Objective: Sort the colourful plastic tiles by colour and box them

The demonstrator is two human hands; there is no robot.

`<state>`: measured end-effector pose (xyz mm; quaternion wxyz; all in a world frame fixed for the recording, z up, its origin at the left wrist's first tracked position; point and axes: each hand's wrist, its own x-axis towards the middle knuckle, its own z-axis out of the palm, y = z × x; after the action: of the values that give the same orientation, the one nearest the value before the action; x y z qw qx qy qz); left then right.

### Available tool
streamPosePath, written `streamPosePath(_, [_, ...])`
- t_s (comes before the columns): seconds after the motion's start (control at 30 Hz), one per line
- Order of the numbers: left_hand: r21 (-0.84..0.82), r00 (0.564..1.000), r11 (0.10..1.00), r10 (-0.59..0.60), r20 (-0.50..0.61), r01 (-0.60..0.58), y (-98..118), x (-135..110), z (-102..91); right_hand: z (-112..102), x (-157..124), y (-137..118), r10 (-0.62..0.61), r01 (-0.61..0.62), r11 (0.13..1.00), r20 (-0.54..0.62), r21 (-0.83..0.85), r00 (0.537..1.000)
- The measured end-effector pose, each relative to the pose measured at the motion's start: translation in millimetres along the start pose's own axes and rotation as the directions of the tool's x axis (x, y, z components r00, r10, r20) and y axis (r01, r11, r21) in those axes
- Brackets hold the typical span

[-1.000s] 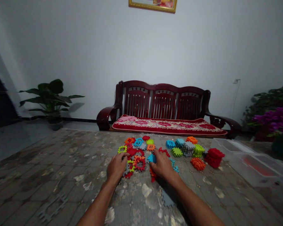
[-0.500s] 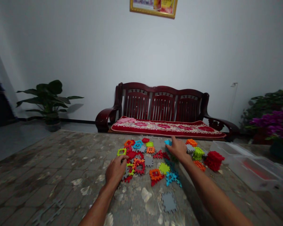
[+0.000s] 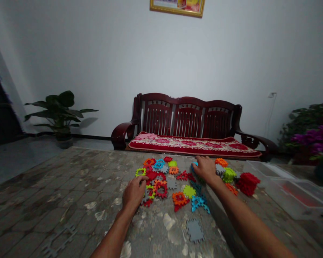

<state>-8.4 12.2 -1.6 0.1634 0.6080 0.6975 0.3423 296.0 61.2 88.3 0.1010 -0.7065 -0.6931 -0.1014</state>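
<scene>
Many toothed foam-like puzzle pieces lie on the table in front of me. My left hand rests at the left edge of the pile, fingers curled together beside a red piece and a yellow-green frame piece; what its fingertips grip, if anything, is hidden. Farther right, my right hand has its fingers bent over a blue piece, which shows only at its left side. Between my arms lie an orange piece, a lime piece, a blue letter-shaped piece and a plain grey square.
Stacks of red pieces and lime pieces stand right of my right hand. Clear plastic boxes sit at the right. A grey frame piece lies front left. Behind the table stands a wooden bench.
The whole view has shifted slightly. My right hand has lowered and flattened a little over the blue piece; my left hand stays at the pile's left edge.
</scene>
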Motion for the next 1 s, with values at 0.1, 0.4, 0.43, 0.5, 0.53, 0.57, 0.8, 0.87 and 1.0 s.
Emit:
streamPosePath(0.1, [-0.011,1.0,1.0,-0.008,-0.015,0.008,0.5,-0.1,-0.5,7.0,-32.1,-0.8,-0.047,0.038,0.977,0.04,0.211,0.998])
streamPosePath(0.4, [-0.059,0.998,0.997,0.053,-0.017,-0.053,6.3,-2.3,1.5,66.6,-97.1,-2.5,-0.091,0.057,0.903,0.061,0.425,0.994])
streamPosePath(0.43, [-0.071,0.997,0.994,0.078,-0.013,-0.079,8.3,-3.5,2.2,68.7,-96.7,-4.2,-0.113,0.079,0.875,0.044,0.477,0.993])
streamPosePath(0.5, [-0.107,0.99,0.985,0.139,0.002,-0.138,12.5,-7.0,3.6,69.7,-94.3,-6.1,-0.141,0.124,0.815,-0.014,0.567,0.99])
streamPosePath(0.53, [-0.132,0.986,0.978,0.164,0.011,-0.161,14.3,-8.8,4.0,69.3,-92.6,-6.0,-0.14,0.139,0.795,-0.044,0.591,0.989])
streamPosePath(0.57, [-0.16,0.984,0.972,0.178,0.018,-0.173,15.9,-10.4,4.1,68.9,-90.9,-5.2,-0.132,0.148,0.787,-0.071,0.599,0.989])
streamPosePath(0.8, [-0.168,0.998,0.985,0.016,-0.059,-0.026,23.4,9.9,-8.9,81.4,-84.1,1.2,-0.139,0.148,0.877,-0.053,0.457,0.989])
streamPosePath(0.87, [-0.06,0.998,0.998,0.011,-0.058,-0.015,29.8,26.4,-13.9,86.1,-83.9,0.4,-0.148,0.143,0.887,-0.023,0.439,0.989])
streamPosePath(1.0, [0.194,0.994,0.975,0.099,0.051,-0.107,46.2,59.9,-8.1,90.7,-83.4,-0.9,-0.147,0.127,0.897,0.015,0.423,0.989])
